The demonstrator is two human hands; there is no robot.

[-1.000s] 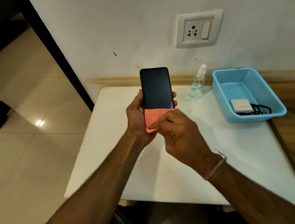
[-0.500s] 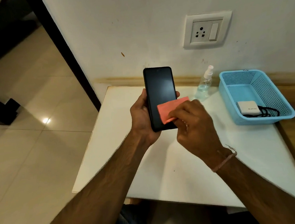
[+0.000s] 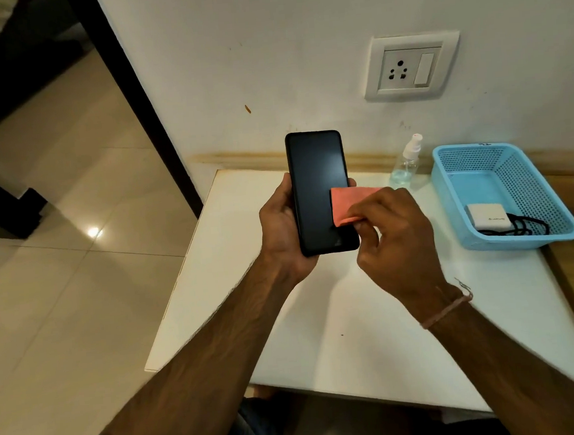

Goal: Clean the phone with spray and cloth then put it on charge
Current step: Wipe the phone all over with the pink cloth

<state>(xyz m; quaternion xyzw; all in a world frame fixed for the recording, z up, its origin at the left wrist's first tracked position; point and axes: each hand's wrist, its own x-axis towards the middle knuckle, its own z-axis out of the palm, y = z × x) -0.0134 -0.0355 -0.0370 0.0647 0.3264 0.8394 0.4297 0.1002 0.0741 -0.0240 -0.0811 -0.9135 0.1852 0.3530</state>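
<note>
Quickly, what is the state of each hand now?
Left hand: grips the phone.
Right hand: pinches the pink cloth on the screen.

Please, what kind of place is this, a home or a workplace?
Probably a room in a home, though not certain: a white table stands against a painted wall with a socket plate, the floor is glossy tile, and a blue basket holds a charger.

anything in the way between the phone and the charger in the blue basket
Nothing fixed. Only the right hand holding the pink cloth against the phone lies between it and the charger in the blue basket; the spray bottle stands further back, by the wall.
</note>
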